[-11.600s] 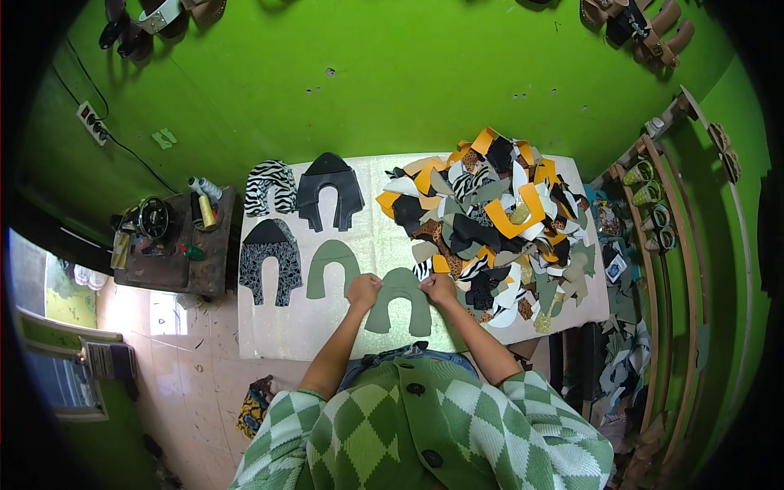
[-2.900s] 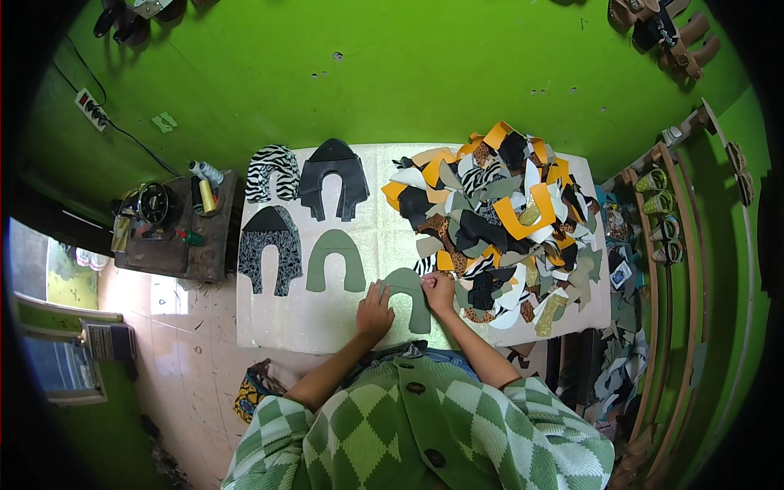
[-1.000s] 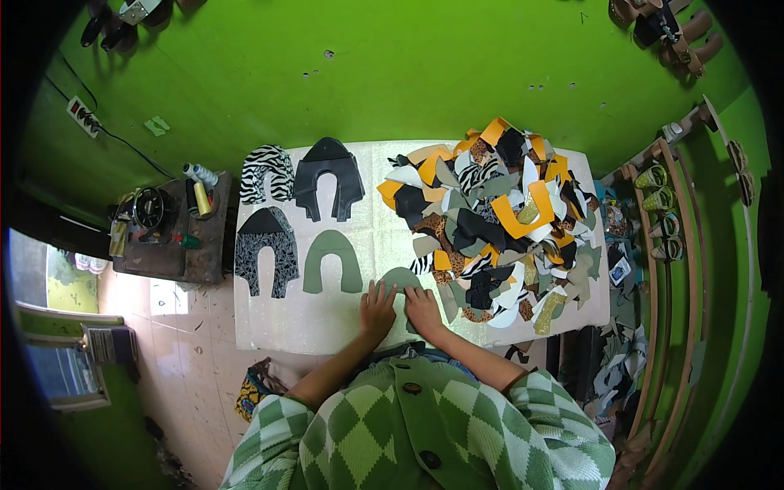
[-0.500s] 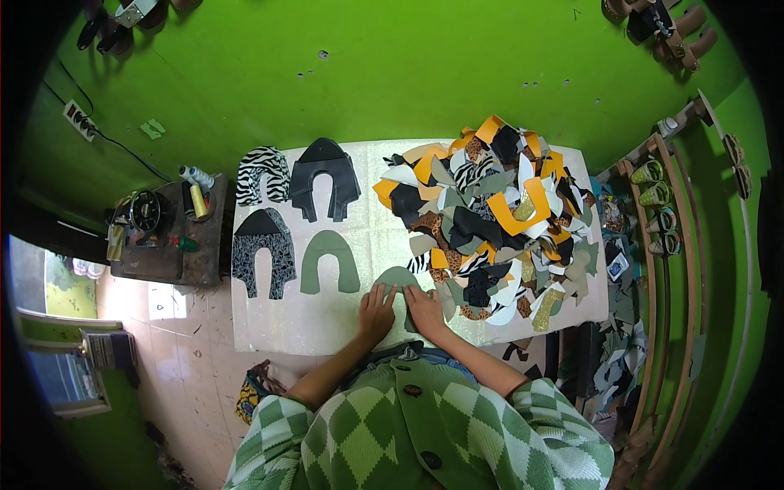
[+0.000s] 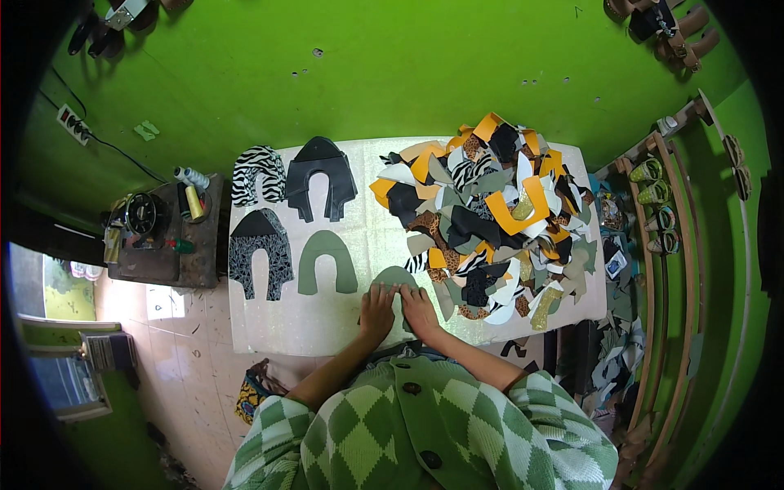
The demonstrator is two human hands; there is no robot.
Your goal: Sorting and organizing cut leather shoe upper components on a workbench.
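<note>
A green U-shaped cut piece (image 5: 392, 277), like a shoe-upper part, lies at the table's front edge. My left hand (image 5: 378, 309) rests flat on its left side, fingers stretched forward over the material. On its right side lies my right hand (image 5: 419, 310), also with fingers extended; the fingertips nearly meet near the middle. Both hands cover much of the piece's legs. Farther left are a similar green U-shaped piece (image 5: 328, 242), black U-shaped pieces (image 5: 318, 153), zebra-print pieces (image 5: 243, 184) and black-and-grey patterned pieces (image 5: 241, 249).
A large heap of mixed cut scraps (image 5: 465, 220) covers the table's right part. The pale-covered table (image 5: 278, 331) stands against a green wall. Left of it is a dark workbench (image 5: 155, 265) with thread cones (image 5: 193, 200). Sandals (image 5: 651, 193) hang on a wooden rack at right.
The view has shifted very slightly. My hands stay on the green piece in nearly the same place, with only slight finger movement.
</note>
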